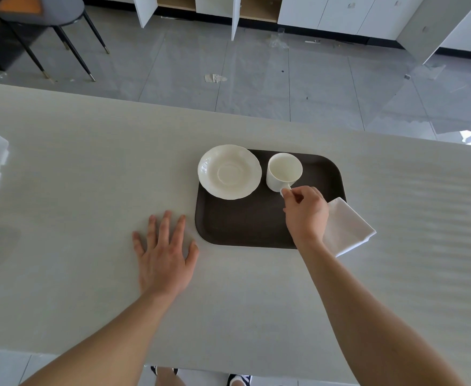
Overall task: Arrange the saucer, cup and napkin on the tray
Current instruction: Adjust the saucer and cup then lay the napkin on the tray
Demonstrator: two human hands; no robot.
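Bare forearms, no sleeves, no rings or watch on the left hand (163, 256) or right hand (306, 211); dark-and-white striped shoes (239, 379) below.

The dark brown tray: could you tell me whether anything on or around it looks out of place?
Two things. The scalloped white saucer overhangs the dark brown tray's far left corner, and the folded white napkin lies askew, half off its right edge. The white cup stands beside the saucer, its handle pinched by the right hand.

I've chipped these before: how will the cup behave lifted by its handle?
The cup looks like thin glazed ceramic, so probably fragile and somewhat slippery. Empty, it is likely light. Pinched by the right hand, it may tilt.
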